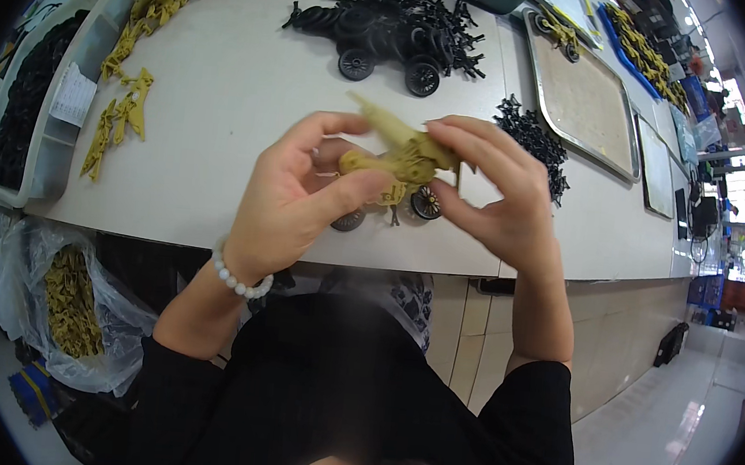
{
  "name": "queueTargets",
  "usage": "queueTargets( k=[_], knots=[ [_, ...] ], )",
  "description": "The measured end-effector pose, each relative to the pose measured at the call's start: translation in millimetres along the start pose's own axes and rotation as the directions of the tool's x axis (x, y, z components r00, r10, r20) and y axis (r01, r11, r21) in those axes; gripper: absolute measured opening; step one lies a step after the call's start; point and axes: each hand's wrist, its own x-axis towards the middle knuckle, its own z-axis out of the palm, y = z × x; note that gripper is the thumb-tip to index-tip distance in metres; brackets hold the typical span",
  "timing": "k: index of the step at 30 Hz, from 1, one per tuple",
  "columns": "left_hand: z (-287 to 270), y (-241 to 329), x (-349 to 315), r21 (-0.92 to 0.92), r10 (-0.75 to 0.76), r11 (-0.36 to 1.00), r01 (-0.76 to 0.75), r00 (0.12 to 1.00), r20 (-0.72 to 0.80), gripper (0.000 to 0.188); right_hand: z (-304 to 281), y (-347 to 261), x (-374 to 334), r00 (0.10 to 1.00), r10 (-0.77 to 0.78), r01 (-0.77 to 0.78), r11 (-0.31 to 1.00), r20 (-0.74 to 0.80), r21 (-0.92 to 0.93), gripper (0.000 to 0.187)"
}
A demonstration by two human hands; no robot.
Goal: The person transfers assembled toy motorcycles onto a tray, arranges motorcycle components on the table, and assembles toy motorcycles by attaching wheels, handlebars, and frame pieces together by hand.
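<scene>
Over the front part of the table, my left hand point(292, 194) and my right hand point(507, 191) both grip a yellow-olive plastic toy motorcycle body part point(413, 158). My left thumb presses its near side, and my right fingers pinch its right end. One pale end sticks up toward the far left, slightly blurred. Just beneath my hands, a black spoked wheel point(426, 204) and a second dark wheel point(349, 221) show beside another yellow piece point(392, 195). My fingers partly cover these, so I cannot tell whether they are joined.
Black wheels point(354, 64) and small black parts are heaped at the back, with more small black parts point(535, 145) at right. Yellow pieces point(121, 117) lie left, beside a bin point(70, 140) of black parts. A metal-rimmed tray point(580, 91) stands right; a plastic bag point(117, 316) of yellow pieces sits below.
</scene>
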Motion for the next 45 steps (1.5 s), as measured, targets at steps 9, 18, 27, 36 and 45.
queueTargets(
  k=[9,18,27,36,45],
  knots=[
    [-15,-24,-17,0.921,0.317,0.244,-0.303,0.923,0.219,0.081,8,27,-13,0.975,0.074,-0.085,0.995,0.211,0.047,0.043],
    [-15,-29,-10,0.876,0.323,0.390,-0.284,0.933,0.158,0.091,8,25,-7,0.971,-0.010,0.026,0.998,0.237,-0.061,0.036],
    [-15,-30,-10,0.883,0.287,0.404,-0.239,0.950,0.126,0.098,25,16,-7,0.973,-0.083,0.134,0.964,0.217,-0.229,0.034],
    [-14,-29,-10,0.866,0.262,0.448,-0.222,0.959,0.110,0.095,23,18,-4,0.961,-0.070,0.130,0.969,0.268,-0.212,0.038],
    [-19,-31,-8,0.871,0.269,0.425,-0.246,0.953,0.138,0.089,27,19,-2,0.957,-0.073,0.139,0.965,0.282,-0.220,0.038]
  ],
)
